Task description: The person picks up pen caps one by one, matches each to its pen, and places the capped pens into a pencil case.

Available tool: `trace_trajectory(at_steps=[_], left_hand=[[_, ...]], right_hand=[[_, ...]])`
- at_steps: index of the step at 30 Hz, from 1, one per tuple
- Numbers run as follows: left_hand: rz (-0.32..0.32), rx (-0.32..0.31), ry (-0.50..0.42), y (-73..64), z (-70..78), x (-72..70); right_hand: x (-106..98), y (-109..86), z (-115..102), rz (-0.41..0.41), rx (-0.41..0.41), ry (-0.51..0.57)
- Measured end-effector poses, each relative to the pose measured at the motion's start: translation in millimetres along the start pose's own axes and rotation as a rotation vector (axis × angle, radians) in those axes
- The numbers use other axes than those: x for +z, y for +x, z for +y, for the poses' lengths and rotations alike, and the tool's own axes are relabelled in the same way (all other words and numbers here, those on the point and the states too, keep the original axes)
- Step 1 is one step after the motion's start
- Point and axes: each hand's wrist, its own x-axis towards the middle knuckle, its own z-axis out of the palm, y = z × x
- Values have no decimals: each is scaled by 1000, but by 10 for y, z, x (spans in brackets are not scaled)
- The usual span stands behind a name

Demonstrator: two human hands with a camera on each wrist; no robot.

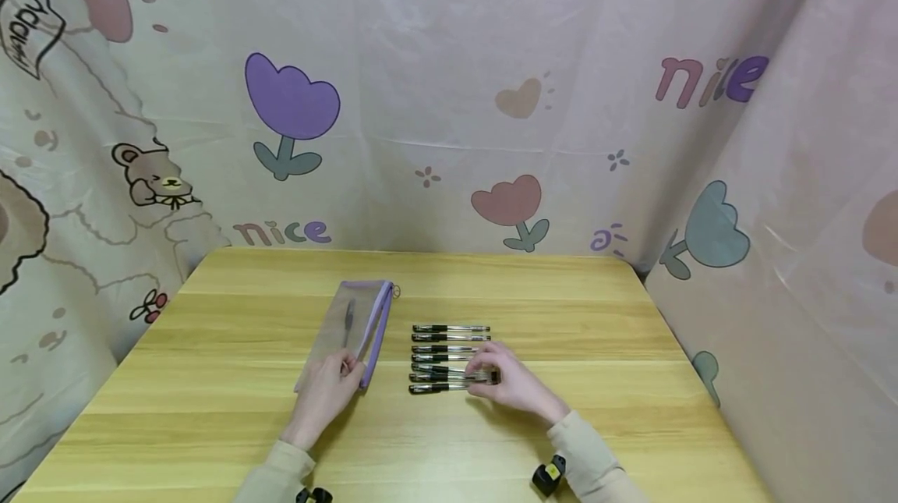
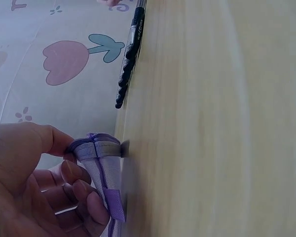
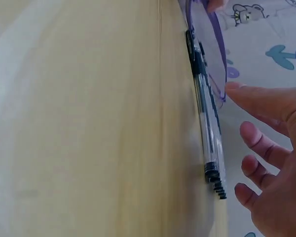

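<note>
A see-through pencil pouch [image 1: 324,341] with purple trim lies slanted on the table, its zip side partly parted. Inside it shows one dark pen [image 1: 349,314]. My left hand [image 1: 327,387] pinches the pouch's near end between thumb and fingers, by the zip [image 2: 94,144]. To the right, several clear pens [image 1: 438,338] with black caps lie side by side in a row, caps to the left. Over the right ends of the nearest pens [image 3: 203,111] hovers my right hand [image 1: 517,384], thumb and fingers spread apart and loosely bent, with nothing between them.
The wooden table [image 1: 603,441] carries all of this. A patterned cloth [image 1: 421,97] hangs behind it and along both sides. Small black devices [image 1: 549,475] sit at my wrists, under beige sleeves [image 1: 585,452].
</note>
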Motion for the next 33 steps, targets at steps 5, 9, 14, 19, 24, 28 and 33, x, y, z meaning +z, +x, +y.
trace_trajectory(at_steps=[5,9,14,19,24,28,33], left_hand=[[1,-2,3,-9,-4,0],[0,-6,7,-8,-6,4],[3,-11,2,-7,-9,8],[6,-8,5,-12,-14,6],[-2,-16,2,-8,-17,9],[-4,-16,1,-3,-18,10],[-8,-21,-1,-5,-16,4]], right_hand=[[5,-8,30,-3,10,-6],[17,-7,58,-3,22,-37],[35,14,90,10,19,-68],[49,25,88,-1,25,-77],[65,38,90,-4,30,-102],[76,49,96,-4,37,-107],[76,57,96,4,42,-97]])
